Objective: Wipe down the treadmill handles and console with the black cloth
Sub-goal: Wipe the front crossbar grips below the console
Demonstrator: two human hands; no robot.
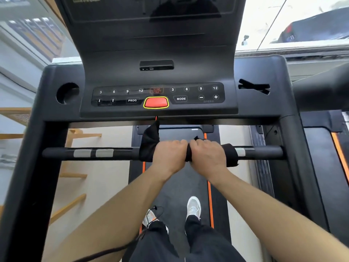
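Observation:
A black cloth (149, 143) is wrapped around the middle of the treadmill's horizontal handle bar (113, 153). My left hand (169, 155) and my right hand (207, 155) sit side by side on the bar, both closed over the cloth. One cloth corner sticks up to the left of my left hand; another end shows right of my right hand. Silver sensor patches (93, 153) lie bare on the bar's left part. Above the bar is the dark console (158, 76) with number keys and a red button (156, 102).
A round cup holder (67, 93) sits at the console's left, a slotted tray (254, 86) at its right. Black side rails (35, 167) frame the view. My feet in white shoes (193, 207) stand on the belt. Windows lie beyond the console.

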